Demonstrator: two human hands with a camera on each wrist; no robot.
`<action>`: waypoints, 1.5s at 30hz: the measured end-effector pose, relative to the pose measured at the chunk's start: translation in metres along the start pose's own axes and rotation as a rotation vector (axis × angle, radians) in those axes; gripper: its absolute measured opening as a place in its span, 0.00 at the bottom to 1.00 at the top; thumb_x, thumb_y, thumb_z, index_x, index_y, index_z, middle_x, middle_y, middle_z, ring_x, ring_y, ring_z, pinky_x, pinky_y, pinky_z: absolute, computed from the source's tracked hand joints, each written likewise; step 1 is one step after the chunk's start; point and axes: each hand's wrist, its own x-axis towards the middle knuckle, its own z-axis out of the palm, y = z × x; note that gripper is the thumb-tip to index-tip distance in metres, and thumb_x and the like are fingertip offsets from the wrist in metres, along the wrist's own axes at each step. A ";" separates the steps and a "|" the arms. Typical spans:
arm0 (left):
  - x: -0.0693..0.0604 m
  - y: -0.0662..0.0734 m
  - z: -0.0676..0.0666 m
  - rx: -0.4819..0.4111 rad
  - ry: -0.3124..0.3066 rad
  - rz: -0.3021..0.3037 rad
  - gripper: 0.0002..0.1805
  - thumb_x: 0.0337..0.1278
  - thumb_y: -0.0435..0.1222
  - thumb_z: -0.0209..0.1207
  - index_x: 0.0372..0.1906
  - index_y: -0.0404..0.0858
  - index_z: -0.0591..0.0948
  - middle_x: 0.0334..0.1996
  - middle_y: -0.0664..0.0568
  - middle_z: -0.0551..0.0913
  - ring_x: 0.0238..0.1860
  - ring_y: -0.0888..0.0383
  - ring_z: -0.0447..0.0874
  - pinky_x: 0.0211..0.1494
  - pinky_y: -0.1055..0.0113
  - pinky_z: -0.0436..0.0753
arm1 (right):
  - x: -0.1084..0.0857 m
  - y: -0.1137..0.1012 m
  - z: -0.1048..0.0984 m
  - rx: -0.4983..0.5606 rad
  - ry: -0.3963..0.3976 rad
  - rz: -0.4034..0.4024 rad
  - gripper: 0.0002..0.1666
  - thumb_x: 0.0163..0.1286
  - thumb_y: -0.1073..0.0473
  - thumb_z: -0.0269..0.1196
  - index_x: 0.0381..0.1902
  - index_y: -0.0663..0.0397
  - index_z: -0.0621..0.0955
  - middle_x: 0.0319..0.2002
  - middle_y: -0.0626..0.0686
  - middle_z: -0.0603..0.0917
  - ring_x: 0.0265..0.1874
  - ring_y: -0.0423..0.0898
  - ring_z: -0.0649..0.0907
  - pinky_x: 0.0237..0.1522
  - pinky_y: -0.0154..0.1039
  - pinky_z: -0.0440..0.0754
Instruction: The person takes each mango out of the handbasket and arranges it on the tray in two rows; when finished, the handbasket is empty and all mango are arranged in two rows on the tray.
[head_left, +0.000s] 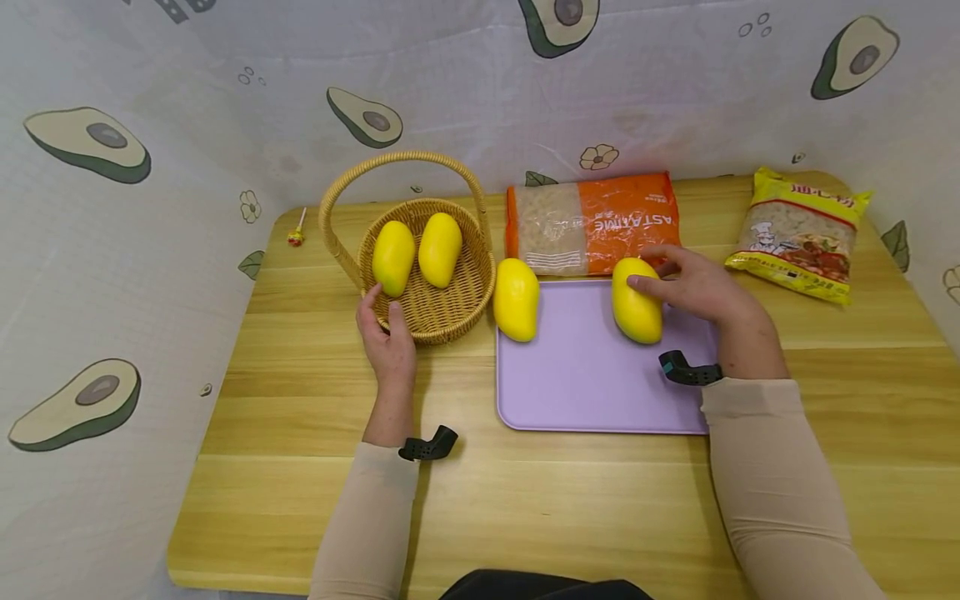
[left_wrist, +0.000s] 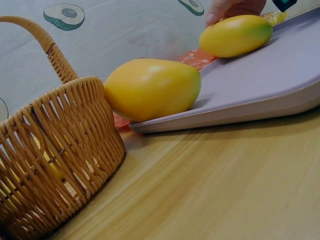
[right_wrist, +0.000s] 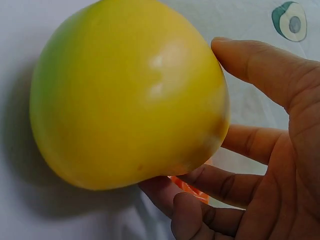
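My right hand (head_left: pixel 701 287) holds a yellow mango (head_left: pixel 637 312) over the lilac tray (head_left: pixel 592 392), thumb on one side and fingers on the other. The right wrist view shows this mango (right_wrist: pixel 130 100) close up, greenish at one edge. A second mango (head_left: pixel 517 300) lies on the tray's left corner, beside the wicker basket (head_left: pixel 450 329). Two more mangoes, one on the left (head_left: pixel 393 258) and one on the right (head_left: pixel 440 250), sit in the basket. My left hand (head_left: pixel 388 350) grips the basket's near left rim; its fingers are outside the left wrist view.
Behind the tray lies an orange and clear food packet (head_left: pixel 600 223). A yellow packet (head_left: pixel 802 233) is at the back right, and a lollipop (head_left: pixel 297 232) at the back left. The basket's tall handle (head_left: pixel 405 157) arches above it. Avocado-print cloth (head_left: pixel 465 92) hangs behind the wooden table (head_left: pixel 300 400).
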 end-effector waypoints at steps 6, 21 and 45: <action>0.000 -0.001 0.000 -0.008 -0.011 0.001 0.22 0.75 0.39 0.48 0.69 0.39 0.70 0.75 0.46 0.63 0.81 0.52 0.51 0.84 0.51 0.49 | -0.003 0.001 -0.002 -0.004 0.004 0.011 0.58 0.64 0.21 0.57 0.81 0.46 0.57 0.70 0.69 0.64 0.61 0.67 0.68 0.60 0.66 0.71; 0.001 -0.001 0.001 -0.004 0.010 0.019 0.22 0.74 0.37 0.49 0.68 0.37 0.71 0.73 0.45 0.66 0.79 0.51 0.56 0.83 0.53 0.52 | -0.011 -0.001 -0.009 -0.025 0.046 -0.007 0.55 0.66 0.22 0.55 0.79 0.47 0.60 0.70 0.67 0.68 0.62 0.67 0.70 0.58 0.65 0.74; 0.002 0.001 0.000 0.001 0.008 0.018 0.22 0.74 0.37 0.50 0.68 0.38 0.71 0.72 0.44 0.67 0.79 0.50 0.57 0.83 0.52 0.53 | -0.058 -0.091 0.047 -0.120 0.001 -0.452 0.34 0.71 0.45 0.67 0.70 0.49 0.74 0.62 0.59 0.81 0.62 0.57 0.79 0.63 0.60 0.78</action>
